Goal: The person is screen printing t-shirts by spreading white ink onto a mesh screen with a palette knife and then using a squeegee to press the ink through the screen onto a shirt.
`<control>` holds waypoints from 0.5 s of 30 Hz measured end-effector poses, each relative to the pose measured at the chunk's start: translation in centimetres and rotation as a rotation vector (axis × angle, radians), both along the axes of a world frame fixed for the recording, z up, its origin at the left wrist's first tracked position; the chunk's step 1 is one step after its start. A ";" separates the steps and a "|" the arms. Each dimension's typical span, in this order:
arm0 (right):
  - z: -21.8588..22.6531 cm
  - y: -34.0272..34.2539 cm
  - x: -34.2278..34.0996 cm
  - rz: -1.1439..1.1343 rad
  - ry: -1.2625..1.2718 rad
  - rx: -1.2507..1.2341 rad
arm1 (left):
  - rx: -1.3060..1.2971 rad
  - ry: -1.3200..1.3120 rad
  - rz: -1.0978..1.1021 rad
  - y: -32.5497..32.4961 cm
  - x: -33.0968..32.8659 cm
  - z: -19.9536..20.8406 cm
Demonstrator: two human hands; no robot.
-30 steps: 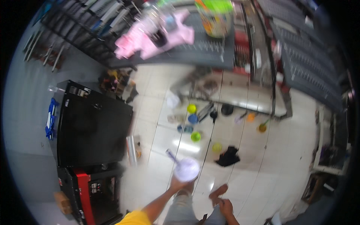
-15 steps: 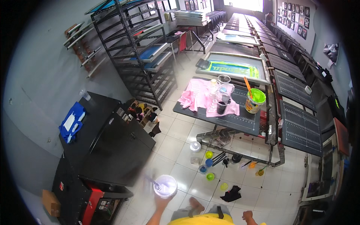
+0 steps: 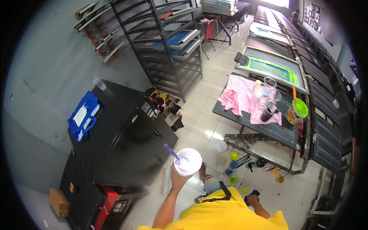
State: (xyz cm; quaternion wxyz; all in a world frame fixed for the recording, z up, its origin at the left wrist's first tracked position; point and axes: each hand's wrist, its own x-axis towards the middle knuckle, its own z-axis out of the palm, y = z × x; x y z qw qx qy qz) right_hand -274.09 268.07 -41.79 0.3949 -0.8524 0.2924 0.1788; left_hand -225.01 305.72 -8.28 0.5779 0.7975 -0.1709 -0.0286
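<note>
Head view: left hand (image 3: pixel 178 179) grips white cup (image 3: pixel 187 161) from below.

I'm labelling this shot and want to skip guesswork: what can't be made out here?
Head view only:
- Left hand: its grip on the white tub is hidden beneath the tub.
- Tub's contents: glare washes them out around the purple stick.
- Right hand: small, partly behind the yellow shirt; holding anything is unclear.
- Small pots on the floor: too small to tell contents.
</note>
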 end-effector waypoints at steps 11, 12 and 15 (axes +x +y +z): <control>13.7 4.9 36.0 -0.986 0.043 0.551 | 0.071 -0.166 -0.103 -8.1 21.8 3.0; 14.4 5.0 37.7 -0.937 0.050 0.552 | 0.043 -0.184 -0.112 -9.2 24.0 2.7; 14.6 4.4 39.0 -0.499 0.019 0.341 | -0.064 -0.130 -0.137 -12.7 29.9 0.4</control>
